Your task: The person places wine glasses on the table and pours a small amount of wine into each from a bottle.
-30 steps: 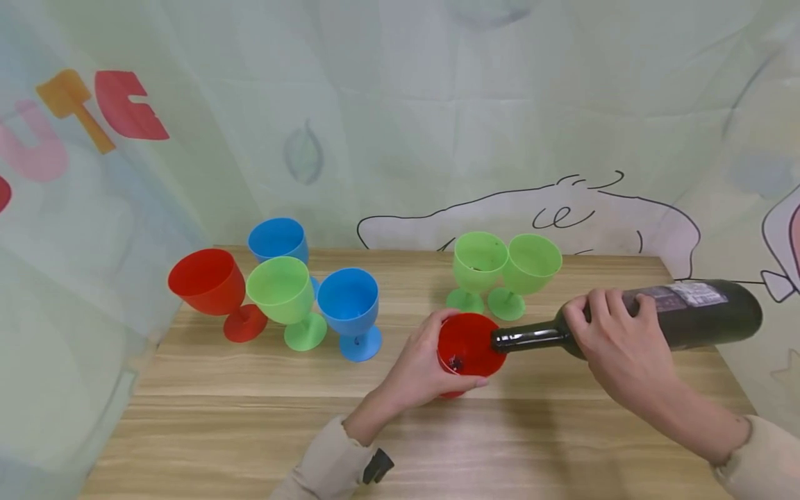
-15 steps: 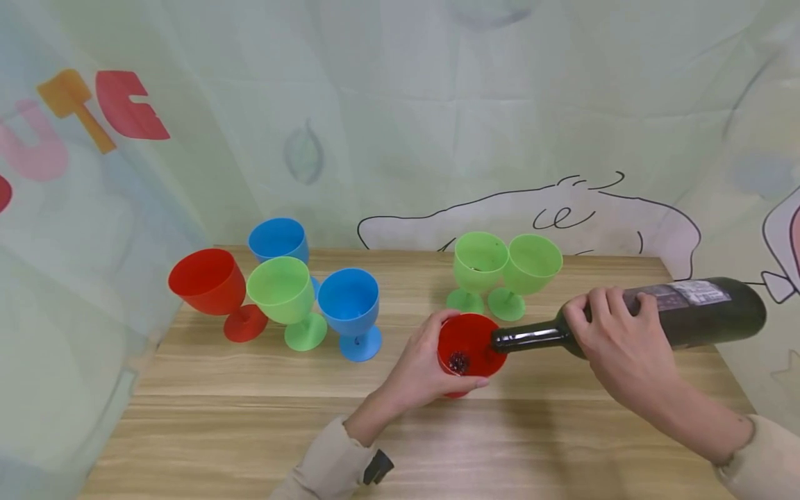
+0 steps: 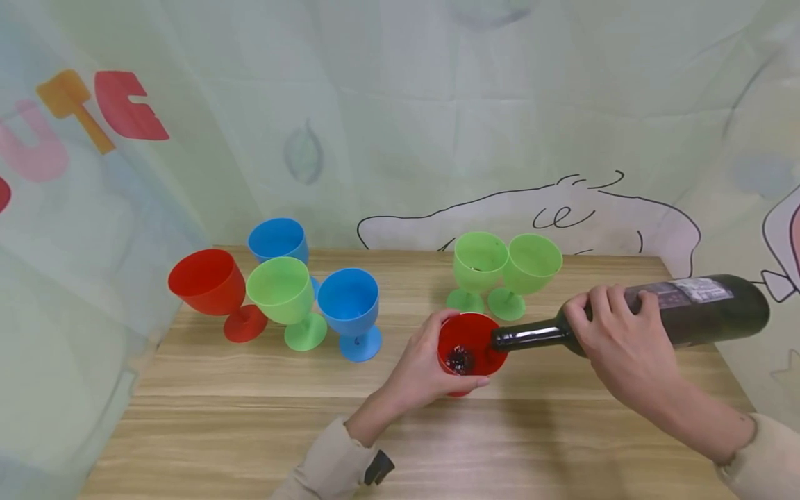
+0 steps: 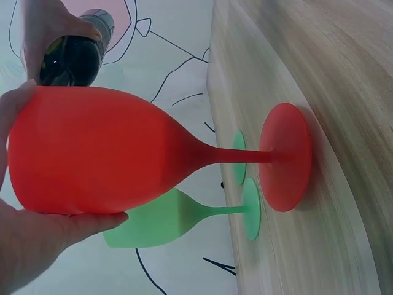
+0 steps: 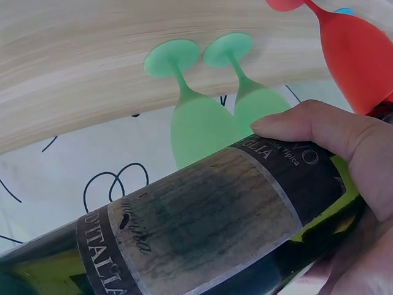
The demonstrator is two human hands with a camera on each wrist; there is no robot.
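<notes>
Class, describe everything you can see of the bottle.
The bottle is dark green, looks like glass, and has a slim neck and a label reading partly "D'ITALIA". It is tipped, its mouth at the opening of the held red goblet; whether they touch is unclear. The right hand grips its body.

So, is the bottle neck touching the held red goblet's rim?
Cannot tell: the head view shows the bottle neck overlapping the red goblet at its rim; neither wrist view settles it.

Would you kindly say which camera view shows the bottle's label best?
The right wrist view: the label is large, some lettering readable. The head view shows it small; the left wrist view, only a foreshortened strip.
</notes>
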